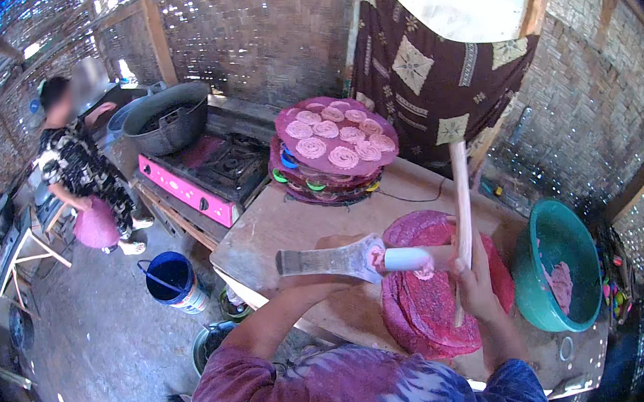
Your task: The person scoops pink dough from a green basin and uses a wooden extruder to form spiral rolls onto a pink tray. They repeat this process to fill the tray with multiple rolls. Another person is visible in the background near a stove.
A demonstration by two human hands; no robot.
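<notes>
My left hand is largely behind a press tool with a wide grey handle and a white tube, closed on it from beneath. Pink paste shows at the tool. My right hand grips an upright pale wooden bar at the tube's right end. Beneath the tool lies a stack of round magenta sheets on the table. A green basin with pink paste inside stands to the right. Farther back, a purple round tray bearing several pink swirls tops a stack.
At back left are a pink gas stove and a large dark pot. A co-worker stands beside them, holding something pink. A blue bucket is on the floor. A brown patterned cloth hangs behind the table.
</notes>
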